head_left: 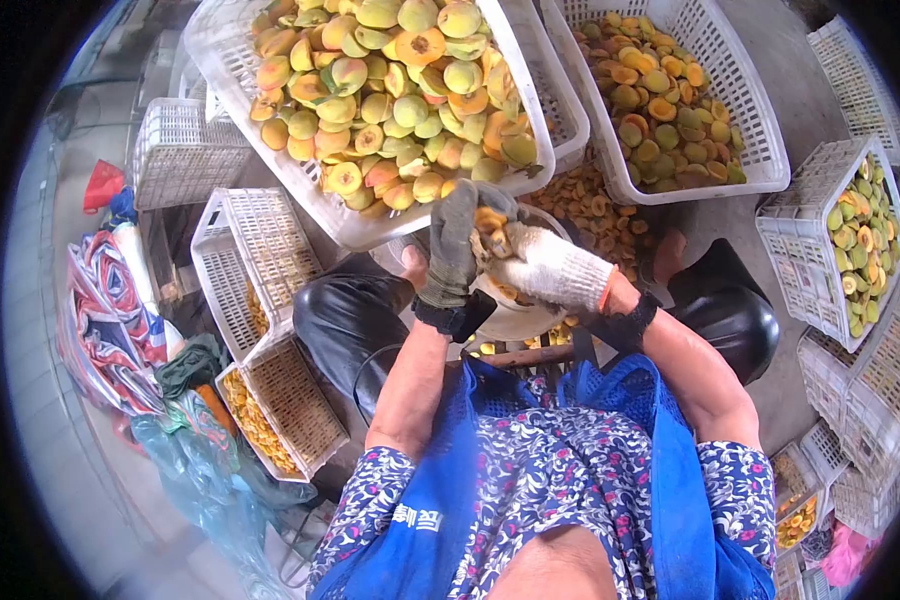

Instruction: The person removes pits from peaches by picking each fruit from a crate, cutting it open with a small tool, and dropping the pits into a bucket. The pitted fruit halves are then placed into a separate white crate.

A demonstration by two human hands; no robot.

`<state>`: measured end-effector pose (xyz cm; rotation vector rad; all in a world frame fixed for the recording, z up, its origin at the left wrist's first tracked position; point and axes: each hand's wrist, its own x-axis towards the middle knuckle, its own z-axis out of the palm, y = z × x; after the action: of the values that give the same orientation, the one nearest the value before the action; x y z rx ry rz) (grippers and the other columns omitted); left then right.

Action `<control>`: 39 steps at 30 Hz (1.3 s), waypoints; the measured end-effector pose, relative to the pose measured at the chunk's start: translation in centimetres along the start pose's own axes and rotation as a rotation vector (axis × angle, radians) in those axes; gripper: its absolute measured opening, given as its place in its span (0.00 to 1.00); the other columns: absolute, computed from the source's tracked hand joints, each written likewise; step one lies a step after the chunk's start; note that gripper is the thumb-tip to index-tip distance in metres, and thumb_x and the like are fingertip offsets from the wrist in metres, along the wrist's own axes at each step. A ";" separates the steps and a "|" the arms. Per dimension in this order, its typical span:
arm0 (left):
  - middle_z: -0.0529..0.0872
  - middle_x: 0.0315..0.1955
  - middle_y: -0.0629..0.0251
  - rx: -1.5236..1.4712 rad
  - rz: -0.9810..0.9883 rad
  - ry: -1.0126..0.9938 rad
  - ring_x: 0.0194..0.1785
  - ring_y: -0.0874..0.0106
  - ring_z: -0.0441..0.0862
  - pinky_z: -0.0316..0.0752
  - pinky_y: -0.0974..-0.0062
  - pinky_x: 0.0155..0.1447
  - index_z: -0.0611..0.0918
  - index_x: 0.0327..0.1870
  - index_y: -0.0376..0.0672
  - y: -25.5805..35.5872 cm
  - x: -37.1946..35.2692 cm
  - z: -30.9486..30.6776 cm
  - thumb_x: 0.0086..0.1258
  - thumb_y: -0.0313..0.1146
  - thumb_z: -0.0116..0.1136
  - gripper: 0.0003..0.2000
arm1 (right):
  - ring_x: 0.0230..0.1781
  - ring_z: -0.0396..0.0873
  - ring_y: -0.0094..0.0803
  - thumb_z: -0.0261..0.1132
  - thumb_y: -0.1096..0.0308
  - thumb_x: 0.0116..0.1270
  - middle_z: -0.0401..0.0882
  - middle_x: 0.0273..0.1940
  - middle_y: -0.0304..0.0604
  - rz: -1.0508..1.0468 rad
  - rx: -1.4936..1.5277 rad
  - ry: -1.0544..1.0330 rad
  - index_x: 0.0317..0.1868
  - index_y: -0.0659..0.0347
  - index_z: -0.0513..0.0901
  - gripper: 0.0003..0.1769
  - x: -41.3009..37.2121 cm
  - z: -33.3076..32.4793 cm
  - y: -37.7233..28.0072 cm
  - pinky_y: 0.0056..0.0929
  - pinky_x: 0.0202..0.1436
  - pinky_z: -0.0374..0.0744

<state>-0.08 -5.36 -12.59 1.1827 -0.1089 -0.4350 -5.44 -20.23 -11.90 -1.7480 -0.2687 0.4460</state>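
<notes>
My left hand, in a dark grey glove, is closed around a peach half with brownish-orange flesh. My right hand, in a white knit glove, presses against the same piece with its fingers curled. Whether those fingers also hold a small tool is hidden. Directly below both hands stands a white bucket, partly covered by them. Just beyond my hands, a tilted white crate is heaped with green-yellow peaches, many of them cut.
Another white crate of peach halves stands at the back right, with loose pieces on the floor beside it. Stacked crates line the right. Crates with yellow pieces and a striped cloth bag lie left.
</notes>
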 end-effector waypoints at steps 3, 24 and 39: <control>0.82 0.32 0.58 0.104 0.014 -0.119 0.38 0.64 0.82 0.80 0.65 0.49 0.79 0.33 0.36 0.3 -0.7 0.0 0.78 0.48 0.44 0.23 | 0.43 0.81 0.38 0.58 0.62 0.68 0.84 0.46 0.51 0.131 0.121 -0.147 0.51 0.63 0.81 0.16 -1.2 -0.7 -2.4 0.35 0.47 0.78; 0.82 0.49 0.55 2.079 0.316 -0.472 0.50 0.57 0.81 0.76 0.62 0.53 0.79 0.56 0.48 2.7 5.6 -10.5 0.63 0.32 0.57 0.18 | 0.43 0.80 0.51 0.55 0.61 0.62 0.79 0.42 0.61 -0.036 -0.365 -0.348 0.43 0.69 0.79 0.18 -1.1 -1.2 2.3 0.42 0.49 0.79; 0.77 0.53 0.61 0.468 -0.240 0.025 0.48 0.71 0.81 0.81 0.74 0.48 0.72 0.61 0.34 9.3 1.3 -3.8 0.67 0.30 0.61 0.22 | 0.50 0.78 0.49 0.60 0.57 0.65 0.80 0.49 0.56 0.046 0.012 0.201 0.53 0.62 0.79 0.21 1.2 -1.4 -0.6 0.41 0.53 0.76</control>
<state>4.79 0.27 -5.74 1.6712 -0.0470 -0.6264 -3.71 -20.78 -11.21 -1.7747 -0.0819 0.3014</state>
